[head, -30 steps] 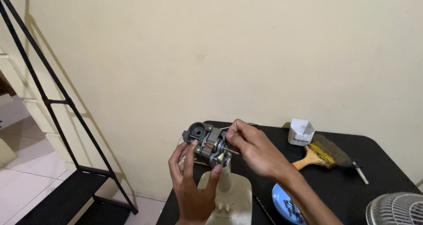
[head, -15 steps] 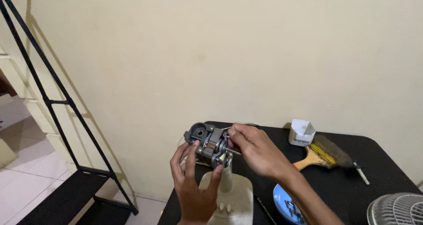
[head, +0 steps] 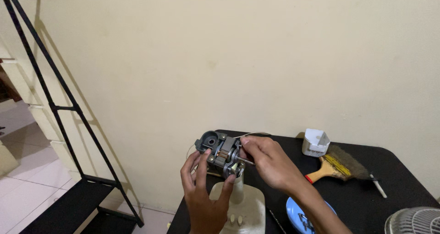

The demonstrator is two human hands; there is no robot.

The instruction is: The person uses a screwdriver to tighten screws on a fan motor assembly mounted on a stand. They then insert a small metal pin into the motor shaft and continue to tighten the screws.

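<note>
1. A black ladder frame (head: 55, 106) leans by the wall at far left, over a tiled floor.
2. The left hand (head: 206, 195) grips a small grey motor (head: 221, 154) from below, fingers wrapped round its sides, holding it above the black surface (head: 403, 179).
3. The right hand (head: 270, 163) pinches the motor's shaft (head: 247, 160) at its right end.
4. Under the hands lies a cream fan base (head: 240, 204).
5. A blue disc (head: 300, 213) lies near the right wrist.
6. Farther right sit a white box (head: 315, 142), a brush (head: 337, 166) and a fan grille (head: 415, 221) at the corner.
</note>
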